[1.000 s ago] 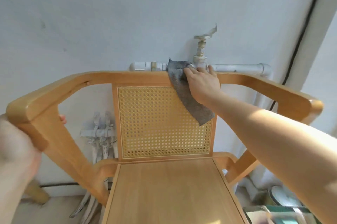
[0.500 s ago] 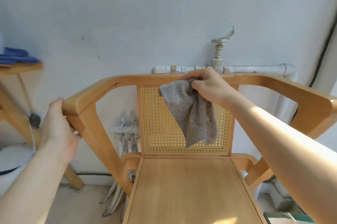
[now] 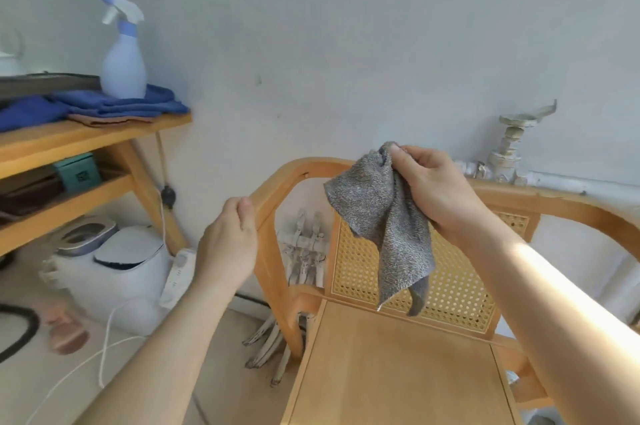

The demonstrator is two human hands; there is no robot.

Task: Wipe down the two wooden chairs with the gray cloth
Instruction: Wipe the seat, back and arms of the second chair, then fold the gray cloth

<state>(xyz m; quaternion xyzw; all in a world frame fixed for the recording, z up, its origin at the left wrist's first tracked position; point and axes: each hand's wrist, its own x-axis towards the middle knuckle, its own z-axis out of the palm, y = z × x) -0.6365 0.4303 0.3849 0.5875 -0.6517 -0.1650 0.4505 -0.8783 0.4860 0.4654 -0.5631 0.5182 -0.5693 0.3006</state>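
A wooden chair (image 3: 398, 365) with a cane back panel and a curved top rail stands in front of me, facing me. My right hand (image 3: 433, 189) holds the gray cloth (image 3: 384, 224) bunched at its top, lifted just above and in front of the top rail; the cloth hangs down over the cane back. My left hand (image 3: 228, 244) rests against the left end of the curved rail, fingers curled at the wood. Only one chair is in view.
A wooden shelf table (image 3: 86, 140) at left carries a spray bottle (image 3: 123, 54) and blue cloths (image 3: 114, 104). Below it sit a white appliance (image 3: 114, 272), a power strip and cables. A wall pipe with a tap (image 3: 512, 144) runs behind the chair.
My right hand has lifted the cloth off the top rail and pulled it toward me. The view has swung left, bringing the shelf and spray bottle in. My left hand stays at the rail's left end.
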